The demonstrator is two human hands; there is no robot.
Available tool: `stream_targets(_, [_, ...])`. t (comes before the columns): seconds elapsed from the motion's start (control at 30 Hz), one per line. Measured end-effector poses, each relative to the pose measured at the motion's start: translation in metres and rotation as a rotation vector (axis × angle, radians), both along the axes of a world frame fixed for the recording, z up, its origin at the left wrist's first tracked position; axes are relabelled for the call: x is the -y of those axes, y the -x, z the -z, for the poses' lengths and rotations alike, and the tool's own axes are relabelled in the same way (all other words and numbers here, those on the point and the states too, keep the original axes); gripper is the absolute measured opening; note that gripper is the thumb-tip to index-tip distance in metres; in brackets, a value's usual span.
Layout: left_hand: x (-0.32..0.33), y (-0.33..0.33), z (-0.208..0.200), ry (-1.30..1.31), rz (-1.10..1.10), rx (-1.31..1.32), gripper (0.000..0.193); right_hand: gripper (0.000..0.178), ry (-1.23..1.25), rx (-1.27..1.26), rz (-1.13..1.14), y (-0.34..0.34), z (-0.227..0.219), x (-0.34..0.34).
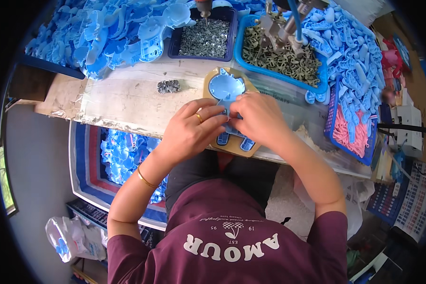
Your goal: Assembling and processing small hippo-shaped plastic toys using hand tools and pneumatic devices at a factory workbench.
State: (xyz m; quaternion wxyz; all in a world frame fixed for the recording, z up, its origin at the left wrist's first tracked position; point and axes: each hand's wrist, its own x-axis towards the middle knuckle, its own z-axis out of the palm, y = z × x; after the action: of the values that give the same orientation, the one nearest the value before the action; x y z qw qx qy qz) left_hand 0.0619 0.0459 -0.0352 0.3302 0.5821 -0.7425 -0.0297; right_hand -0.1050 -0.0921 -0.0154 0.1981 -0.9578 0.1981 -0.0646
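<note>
"Room to move?"
"Leftward along the tabletop (123,97); the near end of the tan fixture (233,145) meets its edge."
"The blue shell (226,86)?"
"In the fixture, long axis pointing away from the body, bowl farthest. Left hand (194,124) and right hand (257,114) meet over its middle, fingers bent; grasping what, I can't tell."
</note>
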Motion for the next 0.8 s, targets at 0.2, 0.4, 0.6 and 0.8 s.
stream_targets(0.2, [-0.002, -0.003, 0.004, -0.091, 0.091, 0.214, 0.041, 0.007, -0.024, -0.082, -0.004, -0.007, -0.006, 0.003])
stream_targets(0.4, [0.001, -0.003, 0.004, -0.066, 0.085, 0.319, 0.035, 0.009, -0.067, -0.2, 0.016, -0.003, -0.006, 0.006])
stream_targets(0.6, [0.001, 0.001, 0.007, -0.051, 0.082, 0.303, 0.035, 0.016, -0.005, 0.027, 0.121, 0.043, -0.01, -0.008])
stream_targets(0.8, [0.0, 0.003, 0.011, -0.094, 0.065, 0.251, 0.04, 0.012, 0.008, 0.072, 0.251, 0.052, 0.003, -0.019])
